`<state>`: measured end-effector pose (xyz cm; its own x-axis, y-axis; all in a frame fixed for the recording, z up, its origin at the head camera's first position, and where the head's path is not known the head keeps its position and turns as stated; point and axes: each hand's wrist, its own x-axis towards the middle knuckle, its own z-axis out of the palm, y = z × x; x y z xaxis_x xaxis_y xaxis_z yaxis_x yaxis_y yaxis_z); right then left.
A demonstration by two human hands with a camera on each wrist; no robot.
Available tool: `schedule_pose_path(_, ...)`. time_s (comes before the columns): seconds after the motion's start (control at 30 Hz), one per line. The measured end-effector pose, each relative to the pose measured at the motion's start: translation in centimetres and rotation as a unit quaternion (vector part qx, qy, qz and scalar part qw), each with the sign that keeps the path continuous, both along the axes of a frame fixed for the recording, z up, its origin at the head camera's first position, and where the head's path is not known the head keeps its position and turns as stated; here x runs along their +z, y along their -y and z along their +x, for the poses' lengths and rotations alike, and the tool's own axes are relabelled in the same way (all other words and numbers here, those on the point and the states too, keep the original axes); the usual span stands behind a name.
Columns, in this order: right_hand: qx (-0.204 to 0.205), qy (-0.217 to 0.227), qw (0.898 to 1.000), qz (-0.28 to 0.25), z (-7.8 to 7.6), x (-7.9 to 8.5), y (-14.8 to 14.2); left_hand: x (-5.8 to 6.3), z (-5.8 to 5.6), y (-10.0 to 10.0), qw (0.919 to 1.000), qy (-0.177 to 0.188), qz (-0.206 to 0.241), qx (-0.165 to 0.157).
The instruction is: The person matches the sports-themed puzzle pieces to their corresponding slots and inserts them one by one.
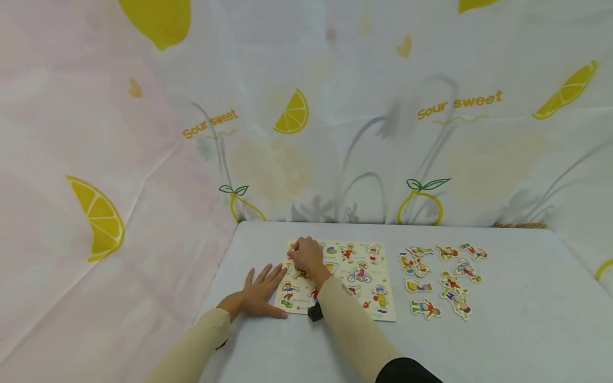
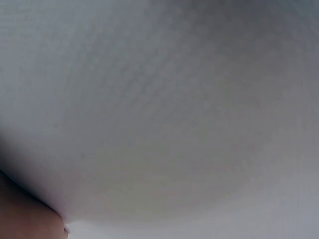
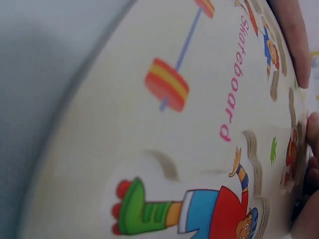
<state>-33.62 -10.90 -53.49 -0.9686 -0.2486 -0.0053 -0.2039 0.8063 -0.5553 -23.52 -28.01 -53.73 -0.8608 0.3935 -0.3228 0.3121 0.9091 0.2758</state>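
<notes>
A cream picture puzzle board (image 1: 390, 298) with shaped recesses and printed sports figures lies on the white table. My right hand (image 1: 308, 258) reaches over its upper left part, fingers curled down, pinching a small puzzle piece that they mostly hide. Flat on the table, my left hand (image 1: 261, 292) is spread with its fingertips at the board's left edge. In the right wrist view, the roller-skating figure (image 3: 214, 211) and the word "Skateboard" show large, with fingers at the right edge. The left wrist view has mostly pale cloth and a bit of skin at its lower left.
Several loose wooden figure pieces lie right of the board, among them a cyclist piece (image 1: 467, 270), a figure piece (image 1: 425, 308) near the front and another (image 1: 474, 251) at the back. A lemon-printed curtain (image 1: 316, 170) hangs behind the table.
</notes>
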Motion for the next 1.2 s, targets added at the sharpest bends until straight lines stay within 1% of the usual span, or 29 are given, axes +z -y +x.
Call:
schedule_pose_path(0.03,0.000,0.000,1.000,-0.003,0.1,0.1,-0.1,-0.1,-0.1,0.0,1.0000,0.000,0.006,0.000)
schedule_pose_path(0.1,0.005,-0.014,1.000,0.000,0.4,0.2,-0.3,-0.4,-0.1,0.0,1.0000,-0.001,0.009,-0.001)
schedule_pose_path(0.17,0.016,-0.015,1.000,0.001,0.3,0.0,-0.3,-0.9,-0.3,0.2,1.0000,-0.005,0.007,0.001)
schedule_pose_path(0.27,0.034,-0.009,0.999,0.005,0.3,-0.1,-0.5,-1.8,-0.6,0.4,0.9998,-0.020,-0.006,0.003)
schedule_pose_path(0.33,0.046,0.015,0.999,-0.001,0.1,0.1,-0.8,-2.3,-0.9,0.6,0.9995,-0.029,-0.011,0.005)
schedule_pose_path(0.4,0.064,0.018,0.998,0.010,0.3,0.7,-1.1,-2.5,-1.0,0.7,0.9994,-0.033,-0.009,0.003)
schedule_pose_path(0.47,0.094,0.011,0.995,0.037,0.6,1.1,-1.5,-2.4,-0.9,1.0,0.9995,-0.030,-0.011,0.002)
schedule_pose_path(0.5,0.110,0.001,0.992,0.059,0.8,1.3,-1.7,-2.2,-0.7,1.1,0.9997,-0.026,-0.004,0.000)
schedule_pose_path(0.6,0.157,-0.048,0.978,0.131,1.7,1.7,-2.6,-1.3,-0.2,1.0,0.9996,-0.018,0.023,-0.005)
schedule_pose_path(0.67,0.171,-0.078,0.966,0.176,2.1,1.9,-3.5,-0.8,0.0,0.8,0.9990,-0.019,0.040,-0.010)
schedule_pose_path(0.73,0.180,-0.094,0.958,0.201,2.2,2.3,-4.6,-0.4,0.0,0.5,0.9990,-0.020,0.039,-0.011)
schedule_pose_path(0.8,0.180,-0.099,0.956,0.211,2.2,2.6,-5.7,-0.1,-0.1,0.3,0.9992,-0.021,0.032,-0.009)
schedule_pose_path(0.87,0.180,-0.097,0.956,0.213,2.1,3.0,-6.8,0.0,-0.2,0.3,0.9995,-0.020,0.022,-0.007)
schedule_pose_path(0.97,0.179,-0.100,0.957,0.205,2.2,3.0,-8.6,0.1,-0.1,0.4,0.9995,-0.010,0.031,-0.005)
schedule_pose_path(1.07,0.181,-0.111,0.956,0.203,2.4,2.7,-10.6,-0.1,0.2,0.4,0.9990,-0.004,0.045,-0.007)
schedule_pose_path(1.13,0.179,-0.122,0.954,0.207,2.3,2.6,-12.0,-0.3,0.3,0.4,0.9986,-0.006,0.052,-0.008)
schedule_pose_path(1.2,0.177,-0.137,0.952,0.206,2.2,2.5,-13.4,-0.8,0.1,0.5,0.9988,-0.012,0.046,-0.007)
